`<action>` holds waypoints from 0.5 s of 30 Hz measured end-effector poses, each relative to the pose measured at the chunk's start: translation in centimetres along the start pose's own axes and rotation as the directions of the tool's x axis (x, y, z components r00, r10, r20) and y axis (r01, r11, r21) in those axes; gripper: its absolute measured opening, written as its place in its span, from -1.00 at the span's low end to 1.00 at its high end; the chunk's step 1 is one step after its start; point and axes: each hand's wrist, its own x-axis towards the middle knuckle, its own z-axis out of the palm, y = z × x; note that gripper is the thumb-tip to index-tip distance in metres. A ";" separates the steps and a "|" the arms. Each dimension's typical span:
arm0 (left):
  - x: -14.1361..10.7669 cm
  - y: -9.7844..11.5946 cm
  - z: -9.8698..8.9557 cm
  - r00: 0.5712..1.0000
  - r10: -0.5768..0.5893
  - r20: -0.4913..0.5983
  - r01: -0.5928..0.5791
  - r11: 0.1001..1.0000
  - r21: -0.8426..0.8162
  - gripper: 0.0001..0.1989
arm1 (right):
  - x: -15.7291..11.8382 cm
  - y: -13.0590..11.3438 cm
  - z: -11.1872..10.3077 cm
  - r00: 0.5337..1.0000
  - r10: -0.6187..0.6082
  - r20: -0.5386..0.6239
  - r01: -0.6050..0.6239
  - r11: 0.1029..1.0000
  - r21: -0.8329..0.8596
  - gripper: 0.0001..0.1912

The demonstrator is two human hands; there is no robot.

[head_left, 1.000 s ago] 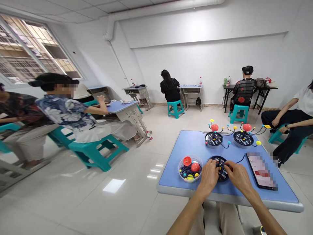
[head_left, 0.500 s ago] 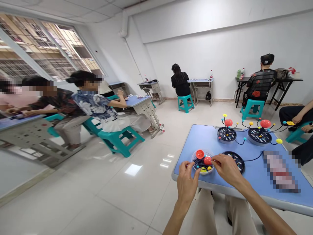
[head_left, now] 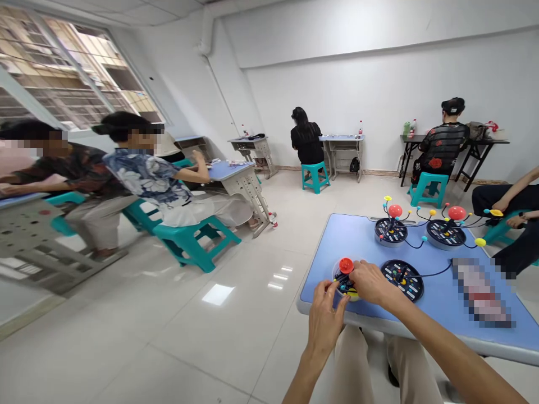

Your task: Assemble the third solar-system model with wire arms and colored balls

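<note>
A round clear plastic bowl (head_left: 336, 268) holds a red half-ball (head_left: 346, 265), dark rods and small yellow and blue pieces. My left hand (head_left: 325, 314) grips its near left rim between thumb and fingers. Over the bowl's right side, my right hand (head_left: 373, 283) has its fingers pinched together among the parts; whatever lies between them is hidden. Just right of the bowl sits a black round base (head_left: 412, 287) with coloured dots and one long dark arm reaching right.
Two assembled solar system models (head_left: 391, 231) stand at the table's (head_left: 337, 235) far side. A pixelated flat item (head_left: 482, 292) lies at the right. A person (head_left: 517, 205) sits beyond the right edge. Other people on green stools (head_left: 197, 238) work at desks to the left and back.
My right hand has moved left and deeper over the bowl, covering the second red half-ball. My left hand stays at the rim. The view has turned slightly right.
</note>
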 end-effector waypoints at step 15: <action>0.5 -0.3 -0.7 1.000 -0.010 0.027 0.012 0.999 -0.051 -0.77 | -1.2 0.4 -1.1 0.961 0.209 -0.179 -0.079 0.833 0.548 -0.82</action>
